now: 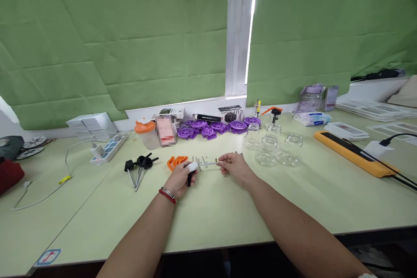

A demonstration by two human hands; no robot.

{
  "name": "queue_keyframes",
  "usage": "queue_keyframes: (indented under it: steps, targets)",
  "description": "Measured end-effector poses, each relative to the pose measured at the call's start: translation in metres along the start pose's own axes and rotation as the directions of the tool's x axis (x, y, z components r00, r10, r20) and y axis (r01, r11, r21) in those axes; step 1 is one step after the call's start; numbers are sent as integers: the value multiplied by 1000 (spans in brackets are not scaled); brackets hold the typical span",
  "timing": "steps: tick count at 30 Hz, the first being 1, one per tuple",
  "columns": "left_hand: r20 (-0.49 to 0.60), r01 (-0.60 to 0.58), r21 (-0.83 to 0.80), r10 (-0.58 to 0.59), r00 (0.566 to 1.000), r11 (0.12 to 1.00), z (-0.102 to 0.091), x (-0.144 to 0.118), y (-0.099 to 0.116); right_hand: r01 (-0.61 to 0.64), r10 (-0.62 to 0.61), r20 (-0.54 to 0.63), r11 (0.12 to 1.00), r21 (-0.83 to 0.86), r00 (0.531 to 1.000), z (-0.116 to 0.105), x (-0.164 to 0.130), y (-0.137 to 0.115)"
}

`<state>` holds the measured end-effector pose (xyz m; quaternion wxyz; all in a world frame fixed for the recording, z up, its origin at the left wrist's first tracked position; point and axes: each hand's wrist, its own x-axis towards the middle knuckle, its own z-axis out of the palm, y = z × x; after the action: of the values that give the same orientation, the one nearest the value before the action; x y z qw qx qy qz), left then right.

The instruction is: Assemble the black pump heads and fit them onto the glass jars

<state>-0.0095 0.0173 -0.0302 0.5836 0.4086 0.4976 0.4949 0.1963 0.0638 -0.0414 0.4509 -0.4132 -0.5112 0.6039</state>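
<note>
My left hand [181, 179], with a white cot on one finger and red and silver bracelets at the wrist, grips a black pump head [189, 179] whose thin tube [207, 163] runs right. My right hand [233, 167] pinches the far end of that tube, where a small spring sits. Several orange clips [176, 161] lie just behind my left hand. Three more black pump heads with tubes [140, 167] lie to the left. Small metal springs [199, 159] rest on the table behind the tube.
Several clear glass bottles [272, 150] stand to the right, one with an orange-trimmed pump [275, 115]. Purple plastic wheels [216, 127] lie at the back, beside an orange-lidded jar [145, 134]. A power strip [107, 148] sits left, a yellow tool [353, 154] right.
</note>
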Motion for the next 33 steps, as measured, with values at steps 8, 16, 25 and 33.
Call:
queue_keyframes:
  steps: [8, 16, 25, 33]
  targets:
    - [11, -12, 5, 12, 1000, 1000, -2, 3, -2, -13, 13, 10, 1000, 5, 1000, 2, -2, -1]
    - [-3, -5, -11, 5, 1000, 1000, 1, -1, 1, -7, 7, 21, 1000, -20, 1000, 3, -4, -3]
    - [-21, 4, -15, -5, 1000, 1000, 2, 1, 0, 11, -10, 34, 999, -42, 999, 1, -2, 3]
    - [-21, 12, -15, -12, 1000, 1000, 2, 0, 0, -1, 2, 12, 996, -86, 1000, 3, -2, 4]
